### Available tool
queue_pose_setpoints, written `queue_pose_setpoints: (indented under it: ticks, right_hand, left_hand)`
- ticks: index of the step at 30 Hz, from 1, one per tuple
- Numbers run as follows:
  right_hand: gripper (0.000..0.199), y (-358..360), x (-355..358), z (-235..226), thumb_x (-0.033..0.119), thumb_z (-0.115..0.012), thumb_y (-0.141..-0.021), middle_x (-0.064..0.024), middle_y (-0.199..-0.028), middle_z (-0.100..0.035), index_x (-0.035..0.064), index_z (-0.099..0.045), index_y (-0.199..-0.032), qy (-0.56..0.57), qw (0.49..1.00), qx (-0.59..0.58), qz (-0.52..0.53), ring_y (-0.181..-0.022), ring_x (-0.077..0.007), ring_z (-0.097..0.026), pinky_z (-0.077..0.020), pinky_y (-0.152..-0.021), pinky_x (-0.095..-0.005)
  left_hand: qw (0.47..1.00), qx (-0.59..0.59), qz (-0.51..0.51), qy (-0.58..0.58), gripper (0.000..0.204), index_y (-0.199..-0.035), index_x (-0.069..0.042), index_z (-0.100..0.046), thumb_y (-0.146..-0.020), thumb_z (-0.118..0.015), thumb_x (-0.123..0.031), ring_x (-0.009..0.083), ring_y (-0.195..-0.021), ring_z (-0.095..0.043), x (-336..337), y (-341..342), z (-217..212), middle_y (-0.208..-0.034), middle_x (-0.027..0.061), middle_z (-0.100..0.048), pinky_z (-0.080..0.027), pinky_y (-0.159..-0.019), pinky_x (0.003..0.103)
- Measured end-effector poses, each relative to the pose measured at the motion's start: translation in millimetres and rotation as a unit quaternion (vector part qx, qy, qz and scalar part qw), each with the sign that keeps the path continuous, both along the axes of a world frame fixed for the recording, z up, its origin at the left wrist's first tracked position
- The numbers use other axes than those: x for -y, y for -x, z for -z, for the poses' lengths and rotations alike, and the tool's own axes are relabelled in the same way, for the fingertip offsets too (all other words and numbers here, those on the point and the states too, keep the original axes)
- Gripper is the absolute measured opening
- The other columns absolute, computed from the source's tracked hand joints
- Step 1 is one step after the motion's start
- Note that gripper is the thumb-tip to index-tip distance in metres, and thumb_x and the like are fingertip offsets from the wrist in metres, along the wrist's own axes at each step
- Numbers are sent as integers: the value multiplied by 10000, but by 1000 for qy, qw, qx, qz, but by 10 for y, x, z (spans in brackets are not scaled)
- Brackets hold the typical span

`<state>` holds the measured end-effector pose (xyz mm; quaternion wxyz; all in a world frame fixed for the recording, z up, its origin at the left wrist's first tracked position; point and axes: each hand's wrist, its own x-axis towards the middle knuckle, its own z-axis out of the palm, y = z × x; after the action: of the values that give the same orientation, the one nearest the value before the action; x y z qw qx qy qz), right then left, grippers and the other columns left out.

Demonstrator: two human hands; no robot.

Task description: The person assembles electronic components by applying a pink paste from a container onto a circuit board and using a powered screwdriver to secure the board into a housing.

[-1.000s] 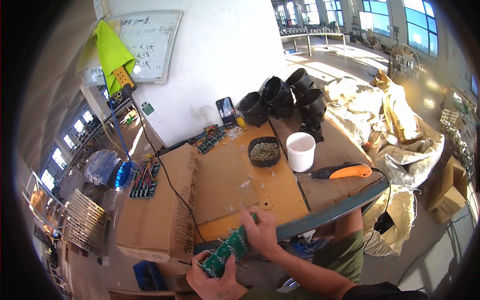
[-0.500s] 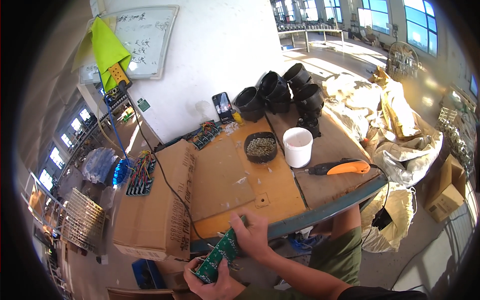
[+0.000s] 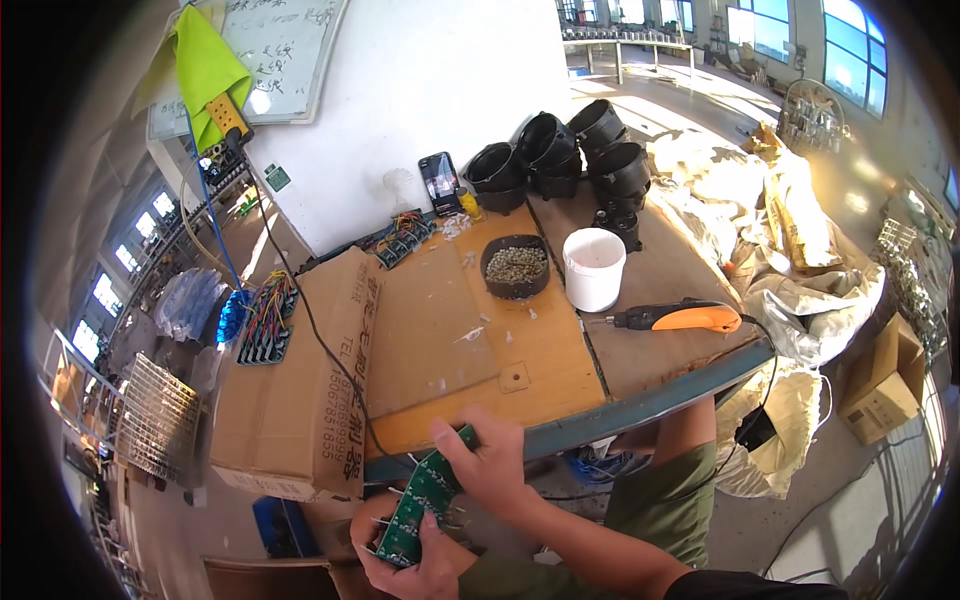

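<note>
Green circuit board (image 3: pixel 427 500) held off the worktop (image 3: pixel 440 345), by its near edge; angled steeper in view than a second ago. Left hand (image 3: pixel 425 570) pinches its lower end between thumb and fingers, right hand (image 3: pixel 488 462) the upper. Likely mid-adjustment.

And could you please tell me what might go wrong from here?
The board, held between left hand and right hand mostly off the table, could slip and drop.
The orange tool may get dragged if its cord, hanging off the table near the leg, snags.
The open bowl of small parts might spill if knocked.
</note>
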<state>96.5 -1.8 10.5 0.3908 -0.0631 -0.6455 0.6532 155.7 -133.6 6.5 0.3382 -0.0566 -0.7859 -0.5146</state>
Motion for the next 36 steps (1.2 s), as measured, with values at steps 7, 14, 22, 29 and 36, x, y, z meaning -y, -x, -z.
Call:
queue_pose_setpoints:
  ticks: [7,14,22,29,36]
  right_hand:
    - [286,-44,-208,-79,246,-730,-887,-15,-654,-588,-21,-651,-824,176,956,86,-217,-642,-54,-522,-445,-569,-257]
    - [259,-168,-277,-149,213,-728,-894,7,-700,-607,-22,-648,-820,69,989,89,-91,-668,-50,-544,-451,-578,-234]
    - [410,-85,-474,43,395,-538,-1027,74,-646,-487,86,-578,-760,348,924,84,-136,-560,0,-410,-350,-500,-210]
    - [417,-105,-552,186,363,-502,-1046,83,-637,-435,83,-542,-739,318,939,81,-103,-569,1,-357,-305,-496,-216]
    - [365,-66,-421,119,264,-535,-1032,67,-647,-438,13,-547,-768,145,984,48,-96,-621,-23,-387,-331,-526,-235]
  left_hand:
    - [981,98,88,-144,454,-1152,23,-516,-753,-722,89,147,-886,-599,92,70,-191,-981,89,-610,-510,-811,277]
    - [996,49,46,-50,396,-1133,32,-549,-789,-745,38,145,-805,-615,150,312,-402,-958,93,-611,-529,-733,270]
    - [873,-137,-241,401,369,-1201,-42,-581,-866,-708,-130,377,-885,-656,1355,1875,-950,-1026,177,-677,-520,-779,458]
    - [890,142,-29,432,479,-1174,-41,-559,-791,-776,-229,404,-987,-604,1231,2021,-759,-1023,177,-644,-488,-844,469]
    - [976,63,186,90,399,-1145,11,-561,-845,-743,-180,207,-837,-542,-312,802,-509,-957,90,-584,-470,-764,318]
